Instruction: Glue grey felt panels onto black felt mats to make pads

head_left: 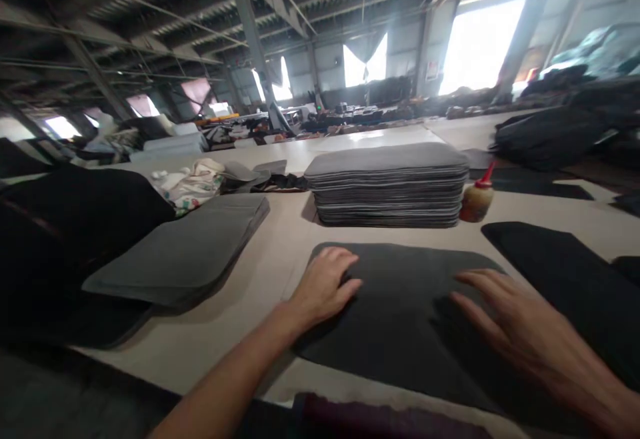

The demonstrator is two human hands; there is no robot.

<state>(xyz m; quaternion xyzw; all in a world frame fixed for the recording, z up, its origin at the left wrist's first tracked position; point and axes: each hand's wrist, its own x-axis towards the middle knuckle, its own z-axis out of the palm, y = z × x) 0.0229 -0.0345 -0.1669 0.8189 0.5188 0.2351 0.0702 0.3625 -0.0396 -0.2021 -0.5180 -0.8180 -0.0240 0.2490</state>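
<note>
A dark grey panel with rounded corners (395, 312) lies flat on the pale table (265, 259) in front of me. My left hand (325, 286) rests on its left part, fingers curved and apart, with nothing seen in them. Over the right part is my right hand (500, 306), slightly blurred, fingers apart and holding nothing; whether it touches the panel is unclear. Behind the panel stands a tall, neat stack of grey panels (390, 192). Just right of that stack is a bottle with a red pointed cap (477, 199).
A lower stack of grey panels (185, 252) lies at left, beside black material (85, 219). Crumpled patterned cloth (195, 182) sits behind it. Black pieces (570, 286) lie at right, with a dark bundle (545, 136) farther back.
</note>
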